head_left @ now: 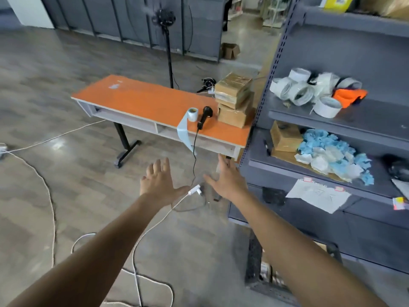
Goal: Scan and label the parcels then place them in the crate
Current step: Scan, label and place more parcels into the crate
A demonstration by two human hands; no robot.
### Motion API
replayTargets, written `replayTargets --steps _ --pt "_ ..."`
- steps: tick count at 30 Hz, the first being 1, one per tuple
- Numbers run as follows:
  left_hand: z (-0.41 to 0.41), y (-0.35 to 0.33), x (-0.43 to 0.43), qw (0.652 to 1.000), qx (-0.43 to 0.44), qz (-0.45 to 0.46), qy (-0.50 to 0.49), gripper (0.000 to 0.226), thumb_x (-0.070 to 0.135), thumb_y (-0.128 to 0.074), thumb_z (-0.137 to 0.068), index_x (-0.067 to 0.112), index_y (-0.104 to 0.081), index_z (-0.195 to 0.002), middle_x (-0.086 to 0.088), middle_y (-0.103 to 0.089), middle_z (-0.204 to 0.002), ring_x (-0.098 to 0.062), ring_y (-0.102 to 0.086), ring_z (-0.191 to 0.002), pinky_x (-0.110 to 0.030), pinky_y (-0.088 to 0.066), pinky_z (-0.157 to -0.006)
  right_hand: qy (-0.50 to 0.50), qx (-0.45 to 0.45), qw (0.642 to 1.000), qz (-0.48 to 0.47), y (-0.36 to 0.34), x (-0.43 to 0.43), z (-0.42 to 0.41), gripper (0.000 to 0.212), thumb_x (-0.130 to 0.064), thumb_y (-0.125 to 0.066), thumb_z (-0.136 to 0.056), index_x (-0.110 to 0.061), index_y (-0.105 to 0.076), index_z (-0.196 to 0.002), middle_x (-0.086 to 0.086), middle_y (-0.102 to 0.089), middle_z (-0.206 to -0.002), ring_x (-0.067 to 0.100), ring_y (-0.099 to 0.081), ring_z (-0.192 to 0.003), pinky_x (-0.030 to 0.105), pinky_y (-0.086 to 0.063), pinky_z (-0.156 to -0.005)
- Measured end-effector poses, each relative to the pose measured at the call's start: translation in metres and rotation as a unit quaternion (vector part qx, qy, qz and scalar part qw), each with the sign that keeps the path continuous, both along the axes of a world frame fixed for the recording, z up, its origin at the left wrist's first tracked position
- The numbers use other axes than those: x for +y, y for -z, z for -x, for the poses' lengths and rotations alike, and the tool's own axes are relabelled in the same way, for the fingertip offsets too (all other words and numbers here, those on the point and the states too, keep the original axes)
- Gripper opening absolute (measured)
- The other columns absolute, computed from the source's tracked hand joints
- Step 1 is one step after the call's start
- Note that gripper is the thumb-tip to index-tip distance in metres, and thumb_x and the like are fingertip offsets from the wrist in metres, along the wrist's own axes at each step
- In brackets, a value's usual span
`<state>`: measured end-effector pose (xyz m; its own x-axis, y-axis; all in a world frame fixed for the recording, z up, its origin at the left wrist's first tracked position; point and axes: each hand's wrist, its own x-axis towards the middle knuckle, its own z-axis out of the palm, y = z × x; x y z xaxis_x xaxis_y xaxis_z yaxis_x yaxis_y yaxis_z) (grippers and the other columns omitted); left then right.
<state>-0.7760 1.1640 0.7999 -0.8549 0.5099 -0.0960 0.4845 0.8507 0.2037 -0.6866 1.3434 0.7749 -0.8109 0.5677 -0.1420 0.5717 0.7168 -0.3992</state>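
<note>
Parcels (235, 99) crowd the table (143, 100) end — left hand (158, 181) and right hand (228, 180) hover short of its edge, fingers (162, 166) spread, empty.

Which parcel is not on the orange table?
The parcel on the shelf, beside the blue wads; the other parcels are stacked on the table.

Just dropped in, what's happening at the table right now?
Both hands reach empty toward the orange table: the left hand and the right hand are open, short of it. The scanner, label roll and stacked parcels sit untouched at the table's end by the shelf.
</note>
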Motion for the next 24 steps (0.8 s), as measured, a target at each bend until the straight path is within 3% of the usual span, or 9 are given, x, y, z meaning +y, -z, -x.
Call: replayTargets --steps 7,16,24 --pt "0.115 -0.001 0.054 1.0 0.007 -0.015 0.019 0.114 0.076 -0.057 -0.075 0.013 -0.003 -0.154 -0.009 -0.014 -0.158 -0.03 -0.015 -0.145 -0.047 -0.032 -0.109 0.021 0.001 0.999 -0.026 -0.007 0.052 0.098 0.09 -0.068 -0.048 -0.089 -0.028 -0.004 -0.157 0.005 -0.018 -0.159 0.031 -0.027 -0.143 0.051 -0.04 -0.106" --pt "0.3 -0.009 0.147 0.992 -0.013 -0.055 0.116 0.115 0.074 -0.059 -0.075 0.013 -0.001 -0.154 -0.007 -0.012 -0.158 -0.029 -0.013 -0.145 -0.048 -0.031 -0.11 0.129 0.005 0.991 -0.02 -0.03 0.114 0.244 0.09 -0.066 -0.048 -0.091 -0.026 -0.003 -0.158 0.005 -0.014 -0.161 0.032 -0.022 -0.145 0.052 -0.036 -0.108" --pt "0.385 -0.018 0.219 0.979 -0.014 -0.05 0.195 0.112 0.075 -0.055 -0.076 0.014 -0.001 -0.154 -0.007 -0.013 -0.157 -0.029 -0.013 -0.144 -0.047 -0.032 -0.109 0.191 0.018 0.981 -0.035 -0.056 0.158 0.32 0.087 -0.066 -0.047 -0.091 -0.029 -0.004 -0.157 0.005 -0.016 -0.161 0.033 -0.022 -0.145 0.053 -0.035 -0.108"
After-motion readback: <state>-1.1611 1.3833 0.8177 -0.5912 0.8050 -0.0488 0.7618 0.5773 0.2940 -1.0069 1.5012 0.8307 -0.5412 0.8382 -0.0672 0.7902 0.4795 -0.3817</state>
